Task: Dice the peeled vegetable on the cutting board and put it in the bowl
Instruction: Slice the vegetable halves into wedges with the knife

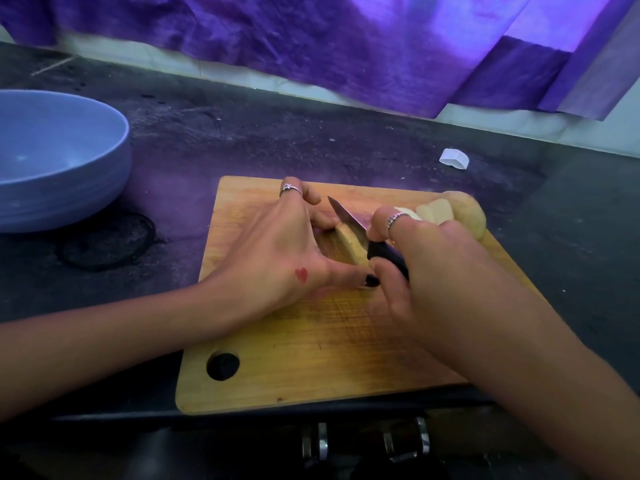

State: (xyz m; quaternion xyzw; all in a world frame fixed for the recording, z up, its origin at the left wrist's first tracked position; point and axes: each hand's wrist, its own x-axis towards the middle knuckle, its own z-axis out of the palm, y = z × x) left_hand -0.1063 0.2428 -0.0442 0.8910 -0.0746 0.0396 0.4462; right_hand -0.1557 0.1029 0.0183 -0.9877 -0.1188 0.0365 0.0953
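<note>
On the wooden cutting board (322, 341), the left hand (277, 251) pinches a pale slice of peeled vegetable (348, 245) between fingertips and thumb, while the right hand (415, 271) grips the black handle of a knife (349, 218) whose blade rests on that slice. More cut pieces (450, 214), perhaps 3 or 4, lie at the board's far right corner. The blue bowl (59, 161) sits well apart on the dark bench (242, 133), to the left.
</note>
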